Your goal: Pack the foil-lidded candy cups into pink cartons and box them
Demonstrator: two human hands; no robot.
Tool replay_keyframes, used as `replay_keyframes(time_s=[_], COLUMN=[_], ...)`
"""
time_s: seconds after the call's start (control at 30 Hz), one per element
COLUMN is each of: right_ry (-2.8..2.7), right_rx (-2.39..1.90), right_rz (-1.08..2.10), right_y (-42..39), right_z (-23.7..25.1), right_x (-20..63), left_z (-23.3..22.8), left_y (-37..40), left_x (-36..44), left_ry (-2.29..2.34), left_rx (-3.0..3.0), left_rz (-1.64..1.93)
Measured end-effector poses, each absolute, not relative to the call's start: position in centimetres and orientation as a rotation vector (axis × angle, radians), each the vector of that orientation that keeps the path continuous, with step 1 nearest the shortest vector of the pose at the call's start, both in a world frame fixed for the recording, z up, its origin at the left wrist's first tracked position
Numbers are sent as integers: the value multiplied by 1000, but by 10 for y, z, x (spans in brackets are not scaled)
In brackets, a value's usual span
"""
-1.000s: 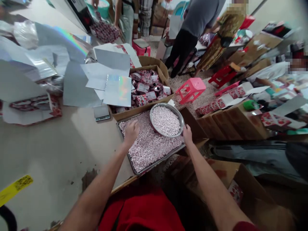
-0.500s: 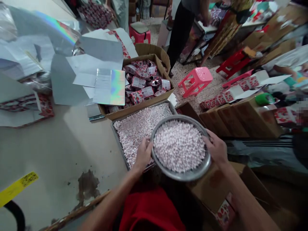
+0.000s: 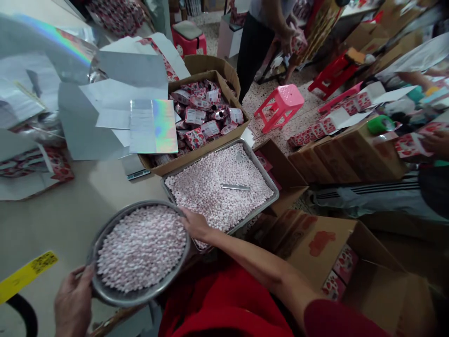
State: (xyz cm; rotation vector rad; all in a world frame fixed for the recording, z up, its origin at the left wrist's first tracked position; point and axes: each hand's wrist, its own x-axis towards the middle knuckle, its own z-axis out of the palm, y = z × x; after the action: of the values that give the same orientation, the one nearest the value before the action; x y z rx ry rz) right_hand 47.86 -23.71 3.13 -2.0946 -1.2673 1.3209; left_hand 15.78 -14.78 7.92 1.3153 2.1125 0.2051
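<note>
A round metal bowl [image 3: 101,288] heaped with small whitish-pink pellets [image 3: 143,248] is between my hands, over the front edge of the table. My left hand [image 3: 74,297] grips its left rim, thumb on top and fingers partly hidden beneath. On the opposite rim, my right hand [image 3: 195,224] is closed at the upper right, its arm reaching across my body. Just right of the bowl lies a rectangular metal tray [image 3: 272,199] spread with the same kind of pellets. A thin metal strip or tool [image 3: 235,187] rests on them.
Behind the tray, a cardboard box [image 3: 196,157] holds several printed packets [image 3: 203,117]. Loose paper sheets [image 3: 115,107] lie at the left. Open cartons [image 3: 315,238] stand to the right, a pink stool [image 3: 282,105] beyond. Other people work at the back and right.
Both my hands have carried the bowl of pellets from over the tray's right side leftward to the table's front edge. The tray is now uncovered, showing the metal strip.
</note>
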Motion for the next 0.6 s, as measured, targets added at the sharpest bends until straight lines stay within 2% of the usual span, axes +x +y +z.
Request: replay_keyframes(time_s=[0.13,0.23,0.37,0.5,0.6], right_ry=[-1476,-1439,-1301,-1540,-1589], right_rx=[-2180,-2344,-2829,-2907,-2919], right_rz=[1270,1106,726,720,714], right_y=[-203,-232,-281,-293,-294], right_z=[27,39,41,29,45], right_x=[469,531,634,674,682], left_z=[58,34,15,12,14], left_y=[-105,-94,-94,-85,-72], left_x=[131,123,112,95,87], left_ry=[2139,2145,2159,2179,2107], left_rx=[1447,1412,1305,1491,1662], left_rz=[205,278,305,39,-176])
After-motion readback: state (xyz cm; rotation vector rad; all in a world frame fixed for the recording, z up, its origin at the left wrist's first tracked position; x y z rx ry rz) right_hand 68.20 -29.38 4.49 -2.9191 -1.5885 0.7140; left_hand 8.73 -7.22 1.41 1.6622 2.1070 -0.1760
